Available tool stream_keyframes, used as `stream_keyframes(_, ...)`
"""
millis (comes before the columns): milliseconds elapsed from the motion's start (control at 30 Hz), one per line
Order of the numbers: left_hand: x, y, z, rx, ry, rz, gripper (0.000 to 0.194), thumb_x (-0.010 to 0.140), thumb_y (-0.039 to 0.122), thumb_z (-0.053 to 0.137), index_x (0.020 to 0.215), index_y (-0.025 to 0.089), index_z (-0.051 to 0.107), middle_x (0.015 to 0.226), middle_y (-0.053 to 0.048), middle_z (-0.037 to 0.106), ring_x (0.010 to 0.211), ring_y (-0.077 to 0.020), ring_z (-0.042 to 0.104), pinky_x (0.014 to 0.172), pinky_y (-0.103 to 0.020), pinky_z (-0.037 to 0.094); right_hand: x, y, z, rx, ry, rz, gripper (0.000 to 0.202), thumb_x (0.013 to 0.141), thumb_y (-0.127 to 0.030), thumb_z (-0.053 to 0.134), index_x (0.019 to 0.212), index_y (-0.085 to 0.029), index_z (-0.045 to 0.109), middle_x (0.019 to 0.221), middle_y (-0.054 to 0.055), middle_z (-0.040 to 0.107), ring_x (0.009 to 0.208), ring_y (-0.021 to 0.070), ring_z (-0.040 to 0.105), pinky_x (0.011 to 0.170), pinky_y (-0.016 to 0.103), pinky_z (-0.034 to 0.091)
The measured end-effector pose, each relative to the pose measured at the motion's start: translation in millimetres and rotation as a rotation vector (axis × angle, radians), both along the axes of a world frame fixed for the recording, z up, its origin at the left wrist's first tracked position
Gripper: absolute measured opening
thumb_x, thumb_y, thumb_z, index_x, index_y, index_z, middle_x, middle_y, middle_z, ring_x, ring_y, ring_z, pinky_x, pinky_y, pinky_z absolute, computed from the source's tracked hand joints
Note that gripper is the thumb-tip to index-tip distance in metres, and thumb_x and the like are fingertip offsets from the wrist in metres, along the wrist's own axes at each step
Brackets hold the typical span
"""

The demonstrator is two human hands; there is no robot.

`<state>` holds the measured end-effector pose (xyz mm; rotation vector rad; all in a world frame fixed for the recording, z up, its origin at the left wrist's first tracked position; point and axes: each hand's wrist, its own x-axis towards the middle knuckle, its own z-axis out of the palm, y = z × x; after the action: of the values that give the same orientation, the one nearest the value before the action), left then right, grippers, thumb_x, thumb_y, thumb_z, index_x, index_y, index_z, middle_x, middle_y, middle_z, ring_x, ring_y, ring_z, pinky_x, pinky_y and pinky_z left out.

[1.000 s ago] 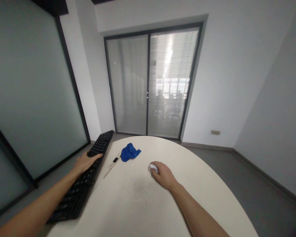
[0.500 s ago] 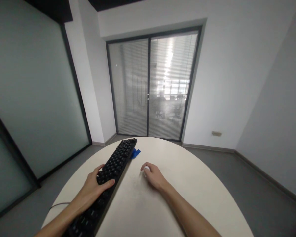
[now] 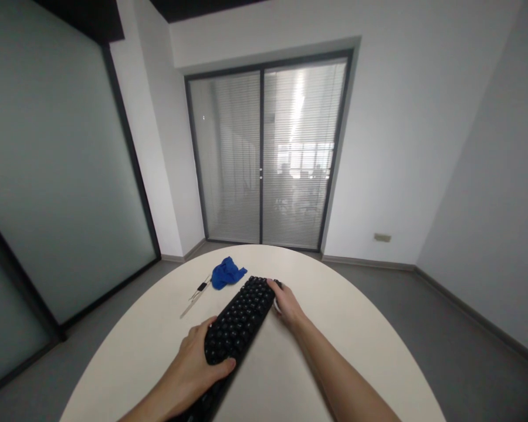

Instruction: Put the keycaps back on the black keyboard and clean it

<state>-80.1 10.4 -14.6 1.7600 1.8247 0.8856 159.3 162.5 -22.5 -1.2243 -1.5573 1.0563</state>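
A black keyboard [image 3: 237, 322] slants over the round table, its far end toward the middle. My left hand [image 3: 198, 357] is closed across its near part, thumb on the right edge and fingers on the left. At the far right corner my right hand [image 3: 286, 302] grips the keyboard, with the thumb on top. Something white shows under the right hand's fingers, mostly hidden. Beyond the keyboard, to the left, lies a crumpled blue cloth [image 3: 227, 273].
Beside the cloth on the cream table [image 3: 334, 351] lie thin sticks or tools [image 3: 196, 298] with a small black piece [image 3: 202, 286]. A glass door [image 3: 261, 158] with blinds stands behind the table.
The keyboard has moved right and nearer with my left hand, uncovering the cloth and thin tools. My right hand has moved slightly right and taken hold of the keyboard's far end.
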Motion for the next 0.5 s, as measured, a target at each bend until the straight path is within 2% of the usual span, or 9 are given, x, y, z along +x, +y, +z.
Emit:
stream_keyframes(67, 4.3, 1.1, 0.1, -0.006, 0.004, -0.023, 0.087, 0.06, 0.049, 0.077, 0.138, 0.021, 0.05, 0.135, -0.014, 0.057, 0.13, -0.0363, 0.05, 0.112, -0.047, 0.038, 12.9, 5.8, -0.2, 0.046, -0.086, -0.106, 0.059, 0.089, -0.068, 0.042, 0.094, -0.017, 0.07, 0.089, 0.009, 0.072, 0.09, 0.0249, 0.065, 0.08, 0.033, 0.049)
stream_keyframes(167, 8.7, 4.6, 0.0, 0.015, 0.035, -0.054, 0.092, 0.057, 0.046, 0.079, 0.14, 0.02, 0.049, 0.137, -0.015, 0.055, 0.13, -0.0362, 0.049, 0.112, -0.046, 0.037, 30.6, 9.3, -0.8, 0.076, -0.221, -0.258, 0.056, 0.092, -0.062, 0.038, 0.089, -0.017, 0.071, 0.093, 0.013, 0.072, 0.093, 0.028, 0.065, 0.087, 0.039, 0.046)
stream_keyframes(300, 12.5, 11.1, 1.2, 0.018, 0.067, -0.086, 0.09, 0.059, 0.043, 0.077, 0.141, 0.017, 0.048, 0.136, -0.016, 0.056, 0.128, -0.037, 0.05, 0.109, -0.048, 0.039, 47.8, 9.4, -4.3, 0.138, -0.379, -0.447, 0.045, 0.096, -0.042, 0.033, 0.108, -0.016, 0.068, 0.109, 0.016, 0.068, 0.105, 0.0298, 0.061, 0.092, 0.041, 0.042)
stream_keyframes(400, 16.1, 13.8, 5.7, 0.011, 0.083, -0.101, 0.091, 0.061, 0.042, 0.074, 0.142, 0.013, 0.046, 0.137, -0.017, 0.055, 0.128, -0.0369, 0.05, 0.11, -0.049, 0.037, 57.8, 10.5, -7.5, 0.189, -0.463, -0.505, 0.042, 0.094, -0.027, 0.032, 0.114, -0.014, 0.066, 0.115, 0.017, 0.065, 0.111, 0.0288, 0.057, 0.097, 0.039, 0.039)
stream_keyframes(500, 20.8, 14.7, 12.0, -0.037, 0.093, -0.114, 0.096, 0.061, 0.043, 0.074, 0.146, 0.01, 0.041, 0.142, -0.019, 0.052, 0.131, -0.0362, 0.048, 0.112, -0.047, 0.035, 62.6, 10.6, -7.5, 0.233, -0.524, -0.489, 0.039, 0.093, -0.023, 0.035, 0.108, -0.016, 0.07, 0.112, 0.014, 0.065, 0.109, 0.0277, 0.057, 0.097, 0.038, 0.04)
